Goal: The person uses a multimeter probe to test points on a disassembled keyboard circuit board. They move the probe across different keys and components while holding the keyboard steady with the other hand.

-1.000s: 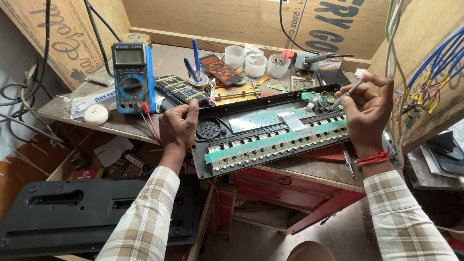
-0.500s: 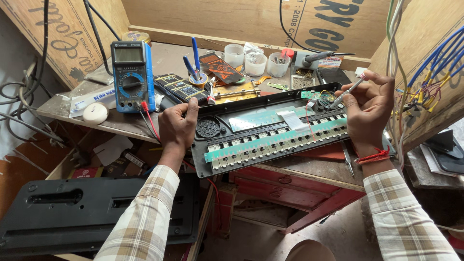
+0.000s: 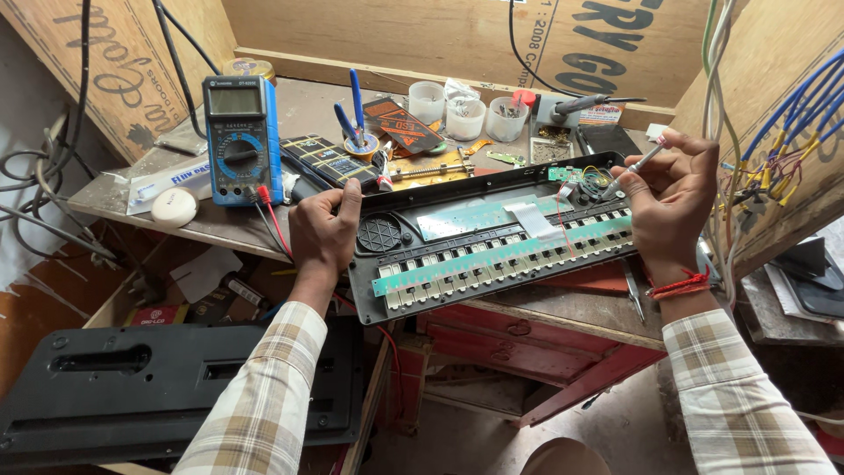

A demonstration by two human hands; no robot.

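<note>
From my feed I see the opened keyboard chassis (image 3: pixel 492 242) lying at a slant across the front edge of the workbench (image 3: pixel 211 224), its underside up, with the long green circuit board (image 3: pixel 505 255) and rows of key contacts exposed and a round speaker grille (image 3: pixel 380 234) near its left end. The left hand (image 3: pixel 323 230) is clamped on the chassis's left end, fingers curled over the upper corner. The right hand (image 3: pixel 673 200) is closed around a slim screwdriver (image 3: pixel 635 167), whose tip points down toward the small green board and coiled wires (image 3: pixel 591 179) at the chassis's upper right. A red thread band (image 3: pixel 679 286) circles that wrist. Behind the chassis on the bench sit a blue multimeter (image 3: pixel 239 141), blue-handled pliers (image 3: pixel 352 114) and three white plastic cups (image 3: pixel 466 114). A black rear cover (image 3: pixel 132 387) rests below the bench at lower left.
</note>
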